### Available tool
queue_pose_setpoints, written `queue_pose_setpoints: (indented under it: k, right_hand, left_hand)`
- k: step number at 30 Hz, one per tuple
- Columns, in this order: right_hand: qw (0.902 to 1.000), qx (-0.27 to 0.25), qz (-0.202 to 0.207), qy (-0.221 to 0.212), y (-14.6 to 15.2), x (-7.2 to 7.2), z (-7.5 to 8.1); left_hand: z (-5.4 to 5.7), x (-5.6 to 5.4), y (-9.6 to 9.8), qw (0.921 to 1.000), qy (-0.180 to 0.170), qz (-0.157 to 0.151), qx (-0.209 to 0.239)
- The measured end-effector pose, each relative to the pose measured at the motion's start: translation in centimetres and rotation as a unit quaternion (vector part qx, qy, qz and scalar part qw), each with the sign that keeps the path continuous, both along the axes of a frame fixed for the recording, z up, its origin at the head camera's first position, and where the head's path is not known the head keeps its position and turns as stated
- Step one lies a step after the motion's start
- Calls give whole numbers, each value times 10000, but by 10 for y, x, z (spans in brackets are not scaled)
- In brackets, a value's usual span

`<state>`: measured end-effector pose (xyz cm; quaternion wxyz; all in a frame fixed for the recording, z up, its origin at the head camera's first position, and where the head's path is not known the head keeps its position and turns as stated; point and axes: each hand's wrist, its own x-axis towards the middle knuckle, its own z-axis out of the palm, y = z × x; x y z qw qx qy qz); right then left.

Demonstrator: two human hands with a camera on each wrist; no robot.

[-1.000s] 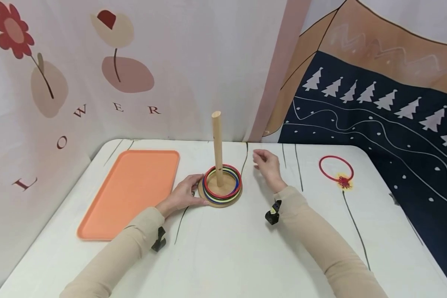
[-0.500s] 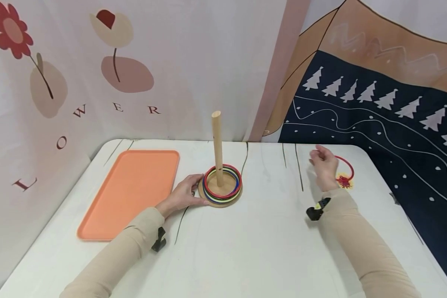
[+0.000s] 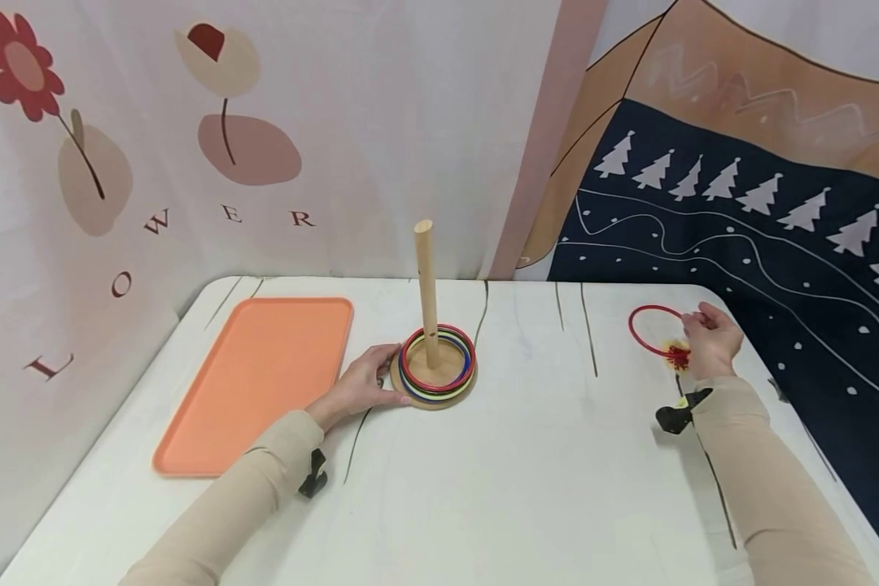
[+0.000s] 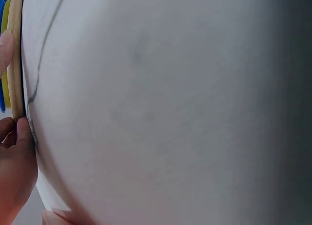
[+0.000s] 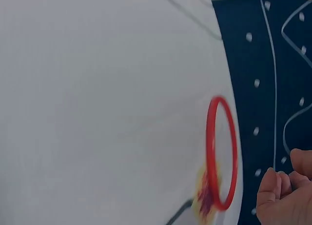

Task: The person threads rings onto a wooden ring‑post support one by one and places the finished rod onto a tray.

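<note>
A wooden ring-toss stand (image 3: 427, 289) rises upright from its round base, with several coloured rings (image 3: 472, 368), red, yellow and blue among them, stacked around the foot of the post. My left hand (image 3: 359, 381) grips the base's left edge between thumb and fingers; the left wrist view shows fingertips at the wooden rim (image 4: 16, 69). At the right lies a single red ring (image 3: 655, 307) on the cloth. Close by its right side is my right hand (image 3: 712, 342), its fingers loosely bent. In the right wrist view a gap separates those fingers (image 5: 269, 188) from the ring (image 5: 211, 137).
An orange tray (image 3: 256, 382) lies on the white tablecloth (image 3: 498, 488) left of the stand. Printed curtains (image 3: 381, 122) hang behind the table, and a dark blue one with trees (image 3: 762, 244) runs along the right edge. Each wrist carries a small black camera mount (image 3: 675, 419).
My right hand has travelled rightward from beside the stand, past the lone red ring, to its right side. The left hand and the stand have stayed in place.
</note>
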<state>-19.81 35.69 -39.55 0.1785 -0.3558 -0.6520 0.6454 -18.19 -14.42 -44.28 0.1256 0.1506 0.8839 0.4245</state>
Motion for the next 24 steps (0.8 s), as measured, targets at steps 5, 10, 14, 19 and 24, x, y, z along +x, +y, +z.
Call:
queue_pose_setpoints:
  k: [5,10,14,19,24]
  right_hand:
    - [9986,90,-67,-523,14,3,-7]
    - [9947,274,-37,-994,19,5,-13]
    - [9869,831,181,-1369,22,8,-19]
    - [9714,1577,453,-1716,24,7,-26]
    - [9606,2005,603,-1830,24,3,-30]
  left_hand:
    - [1,1,1,10000,66,-35,4]
    - [0,1,0,10000,49,-29,-31]
    - [0,1,0,10000,16,-12,-18]
    - [0,2,0,10000,46,-33,65]
    - [0,1,1,10000,40,-12,34]
